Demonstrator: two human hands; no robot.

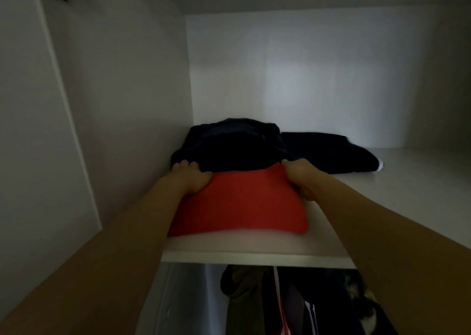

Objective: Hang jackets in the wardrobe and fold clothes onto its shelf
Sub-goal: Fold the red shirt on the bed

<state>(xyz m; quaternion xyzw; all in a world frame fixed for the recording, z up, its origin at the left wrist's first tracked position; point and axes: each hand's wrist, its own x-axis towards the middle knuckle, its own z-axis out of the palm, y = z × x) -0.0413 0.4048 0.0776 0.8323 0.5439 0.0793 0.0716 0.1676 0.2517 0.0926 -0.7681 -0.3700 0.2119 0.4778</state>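
Observation:
A folded red garment (242,204) lies on the white wardrobe shelf (254,245) near its front edge. My left hand (190,179) grips its far left corner and my right hand (298,179) grips its far right corner, fingers curled into the cloth. Directly behind it a folded dark navy garment (229,146) sits against the left wall, its front edge touching my fingers. A second dark garment (328,153) lies flat to the right of it, with a white bit at its right end.
The shelf's right half (407,176) is bare white board. The wardrobe's left wall (127,92) stands close beside the pile. Below the shelf hang several jackets (293,301), dark, olive and one with red and white stripes.

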